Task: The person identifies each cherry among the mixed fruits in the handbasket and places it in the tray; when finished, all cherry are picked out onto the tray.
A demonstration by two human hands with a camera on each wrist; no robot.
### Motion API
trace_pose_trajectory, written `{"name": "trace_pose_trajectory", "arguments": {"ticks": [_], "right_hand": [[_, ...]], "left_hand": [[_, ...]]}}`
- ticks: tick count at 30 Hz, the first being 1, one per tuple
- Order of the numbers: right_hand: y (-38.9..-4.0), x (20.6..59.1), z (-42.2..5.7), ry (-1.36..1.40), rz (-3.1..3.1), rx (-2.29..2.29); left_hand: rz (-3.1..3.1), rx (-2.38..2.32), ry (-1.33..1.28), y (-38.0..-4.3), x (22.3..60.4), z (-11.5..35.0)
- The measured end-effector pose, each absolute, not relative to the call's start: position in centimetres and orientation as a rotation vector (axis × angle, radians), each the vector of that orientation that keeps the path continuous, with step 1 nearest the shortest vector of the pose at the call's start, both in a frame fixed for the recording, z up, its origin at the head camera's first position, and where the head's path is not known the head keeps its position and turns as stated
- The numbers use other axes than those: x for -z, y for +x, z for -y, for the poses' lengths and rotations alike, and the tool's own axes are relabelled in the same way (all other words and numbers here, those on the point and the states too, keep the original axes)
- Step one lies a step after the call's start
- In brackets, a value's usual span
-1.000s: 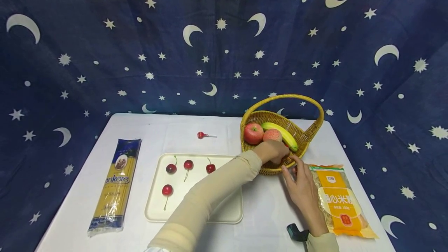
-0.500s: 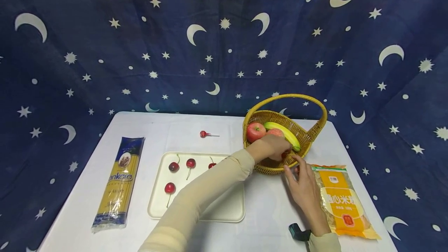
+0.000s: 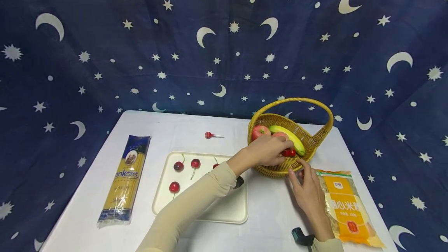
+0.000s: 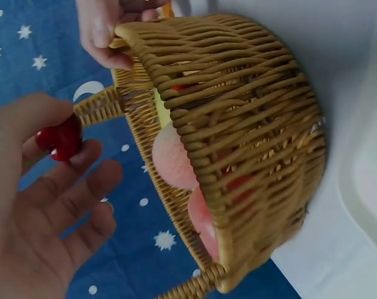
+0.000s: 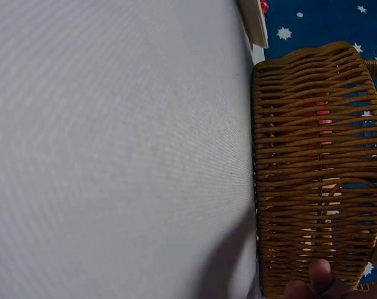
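Note:
My left hand (image 3: pixel 266 151) is over the near-left rim of the wicker basket (image 3: pixel 271 172). Its thumb and index finger pinch glossy red cherries (image 4: pixel 62 138), while the other fingers curve loosely beside them. The red also shows at the fingertips in the head view. My right hand (image 3: pixel 309 195) holds the basket's near-right rim; in the right wrist view its fingertips (image 5: pixel 321 271) press the woven outer wall. Inside the basket lie a red apple (image 3: pixel 260 131), a pinkish round fruit (image 4: pixel 174 157) and a yellow-green banana (image 3: pixel 292 139), partly hidden behind the left hand.
A cream tray (image 3: pixel 229 215) with several stemmed cherries (image 3: pixel 195 163) lies under my left forearm. Beyond it is a red lollipop (image 3: pixel 209 135). An Ankara pasta pack (image 3: pixel 124 182) lies left, a yellow noodle bag (image 3: pixel 350 209) right. A starry cloth (image 3: pixel 189 69) hangs behind the table.
My left hand has turned and drawn up from inside the basket, and the red cherries now show at its fingertips. The right hand keeps its place at the rim. The head view has swung left.

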State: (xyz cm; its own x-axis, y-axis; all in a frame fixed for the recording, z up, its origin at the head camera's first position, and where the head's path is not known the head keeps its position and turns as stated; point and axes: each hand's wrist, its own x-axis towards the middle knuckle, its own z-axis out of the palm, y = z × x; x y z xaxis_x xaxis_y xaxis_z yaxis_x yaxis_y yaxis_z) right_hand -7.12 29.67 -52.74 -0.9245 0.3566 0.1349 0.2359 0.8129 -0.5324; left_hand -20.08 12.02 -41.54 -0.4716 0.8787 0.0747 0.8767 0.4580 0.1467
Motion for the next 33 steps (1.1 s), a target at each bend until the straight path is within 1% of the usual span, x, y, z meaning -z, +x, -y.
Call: {"name": "trace_pose_trajectory", "arguments": {"ticks": [9, 18, 27, 33], "right_hand": [[-6.8, 52.9, -29.8, -0.485, 2.771, -0.777], [-6.9, 53.1, -29.8, -0.481, 2.764, -0.788], [-7.0, 53.0, -29.6, -0.453, 2.762, -0.813], [-7.1, 52.9, -29.6, -0.446, 2.761, -0.809]], "left_hand": [[-2.790, -0.359, 1.639, -16.9, 41.8, -7.9], [-2.877, -0.437, 1.654, -14.8, 42.8, -4.0], [-2.940, -0.614, 1.510, -12.7, 44.5, 1.4], [-3.038, -0.674, 1.330, -11.3, 46.3, 5.4]]}}
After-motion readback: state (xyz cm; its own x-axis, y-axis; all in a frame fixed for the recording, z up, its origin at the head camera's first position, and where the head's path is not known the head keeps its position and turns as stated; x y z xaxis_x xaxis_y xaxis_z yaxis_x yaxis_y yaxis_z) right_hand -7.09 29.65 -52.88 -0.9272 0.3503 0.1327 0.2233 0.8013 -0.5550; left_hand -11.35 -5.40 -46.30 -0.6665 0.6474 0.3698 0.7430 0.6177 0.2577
